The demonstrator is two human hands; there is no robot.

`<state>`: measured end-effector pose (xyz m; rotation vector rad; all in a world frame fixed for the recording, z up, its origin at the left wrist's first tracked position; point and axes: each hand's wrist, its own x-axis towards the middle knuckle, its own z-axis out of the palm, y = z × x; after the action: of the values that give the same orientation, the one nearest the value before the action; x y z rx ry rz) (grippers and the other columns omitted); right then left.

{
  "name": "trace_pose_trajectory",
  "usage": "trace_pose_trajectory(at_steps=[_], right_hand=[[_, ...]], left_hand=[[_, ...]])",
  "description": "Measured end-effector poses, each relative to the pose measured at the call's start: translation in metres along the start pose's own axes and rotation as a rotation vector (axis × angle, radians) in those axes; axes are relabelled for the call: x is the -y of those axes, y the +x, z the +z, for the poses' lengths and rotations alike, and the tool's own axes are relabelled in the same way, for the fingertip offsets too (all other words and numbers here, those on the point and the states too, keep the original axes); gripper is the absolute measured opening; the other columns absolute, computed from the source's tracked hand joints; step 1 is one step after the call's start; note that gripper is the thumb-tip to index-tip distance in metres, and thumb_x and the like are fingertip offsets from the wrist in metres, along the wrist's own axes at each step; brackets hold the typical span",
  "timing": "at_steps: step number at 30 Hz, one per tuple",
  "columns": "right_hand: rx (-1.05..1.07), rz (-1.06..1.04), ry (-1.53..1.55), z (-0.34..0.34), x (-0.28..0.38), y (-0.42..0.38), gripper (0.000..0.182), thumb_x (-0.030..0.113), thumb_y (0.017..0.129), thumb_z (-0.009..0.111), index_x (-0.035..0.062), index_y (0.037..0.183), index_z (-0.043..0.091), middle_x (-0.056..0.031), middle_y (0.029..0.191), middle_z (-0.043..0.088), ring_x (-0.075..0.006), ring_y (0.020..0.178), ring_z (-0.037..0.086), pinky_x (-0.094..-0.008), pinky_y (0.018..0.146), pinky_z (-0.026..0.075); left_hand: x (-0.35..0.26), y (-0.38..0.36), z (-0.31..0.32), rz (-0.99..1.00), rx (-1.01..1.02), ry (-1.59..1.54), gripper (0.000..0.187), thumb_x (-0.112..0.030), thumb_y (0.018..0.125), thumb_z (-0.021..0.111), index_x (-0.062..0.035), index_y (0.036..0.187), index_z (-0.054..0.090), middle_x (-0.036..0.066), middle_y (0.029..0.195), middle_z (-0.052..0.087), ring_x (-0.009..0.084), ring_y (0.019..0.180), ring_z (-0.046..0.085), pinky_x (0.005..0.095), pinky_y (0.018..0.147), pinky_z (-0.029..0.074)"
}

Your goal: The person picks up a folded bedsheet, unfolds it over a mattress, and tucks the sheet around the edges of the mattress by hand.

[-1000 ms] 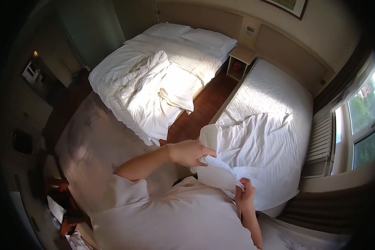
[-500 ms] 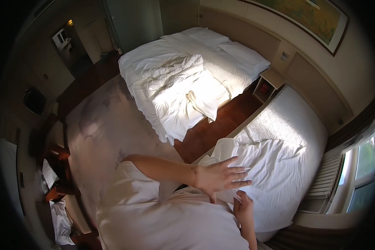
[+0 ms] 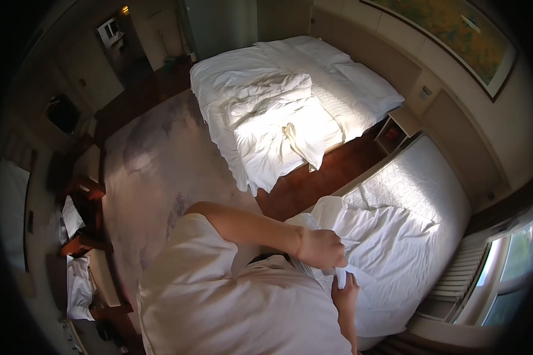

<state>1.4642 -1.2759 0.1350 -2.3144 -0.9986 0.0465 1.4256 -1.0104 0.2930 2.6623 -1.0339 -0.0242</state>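
Note:
My left hand [image 3: 323, 248] reaches in from the left over the edge of the near bed, its fingers curled on the white sheet [image 3: 391, 251]. Just below it, my right hand [image 3: 345, 291] is closed on the same fabric. A small bunched piece of white cloth shows between the two hands. The sheet lies wrinkled across the near half of the mattress [image 3: 435, 168]. My white shirt [image 3: 237, 313] fills the lower middle of the view and hides part of the bed's edge.
A second bed [image 3: 219, 83] with rumpled white bedding stands ahead, a nightstand [image 3: 405, 121] between the beds' heads. Patterned carpet [image 3: 154, 160] lies to the left, beside chairs and white cloth [image 3: 78, 288]. A radiator [image 3: 459, 269] and window [image 3: 521, 254] are at the right.
My left hand has gone from spread fingers to curled fingers on the sheet, beside my right hand. The room has shifted slightly rightward in the view.

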Motion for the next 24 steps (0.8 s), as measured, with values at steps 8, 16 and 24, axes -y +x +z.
trace_pose_trajectory(at_steps=[8,16,24], right_hand=[[-0.434,0.615,-0.228,0.062,-0.169,-0.098,0.029,0.002,0.078,0.065,0.0086,0.106,0.066,-0.0110,0.107,0.067,-0.0349,0.094,0.067,-0.0445,0.079,0.054],[-0.945,0.802,-0.650,-0.100,-0.247,-0.148,0.023,0.013,0.079,0.068,0.0118,0.101,0.069,-0.0070,0.103,0.069,-0.0326,0.098,0.065,-0.0451,0.083,0.050],[-1.250,0.600,-0.404,-0.201,-0.229,-0.153,0.028,0.010,0.085,0.071,0.0027,0.112,0.068,-0.0122,0.111,0.069,-0.0278,0.102,0.064,-0.0367,0.091,0.050]], left_hand=[[0.009,-0.015,-0.037,-0.082,-0.215,0.119,0.006,-0.007,0.078,0.060,-0.0071,0.077,0.054,0.007,0.060,0.056,0.0241,0.057,0.065,0.0351,0.052,0.051],[0.028,-0.011,-0.110,-0.260,-0.452,0.175,0.025,0.006,0.069,0.061,0.0010,0.094,0.065,0.016,0.077,0.066,0.0364,0.072,0.066,0.0420,0.065,0.052],[0.089,-0.019,-0.165,-0.354,-1.018,-0.048,0.020,-0.005,0.102,0.050,0.0031,0.116,0.060,0.007,0.107,0.065,0.0132,0.101,0.060,0.0273,0.094,0.045]])
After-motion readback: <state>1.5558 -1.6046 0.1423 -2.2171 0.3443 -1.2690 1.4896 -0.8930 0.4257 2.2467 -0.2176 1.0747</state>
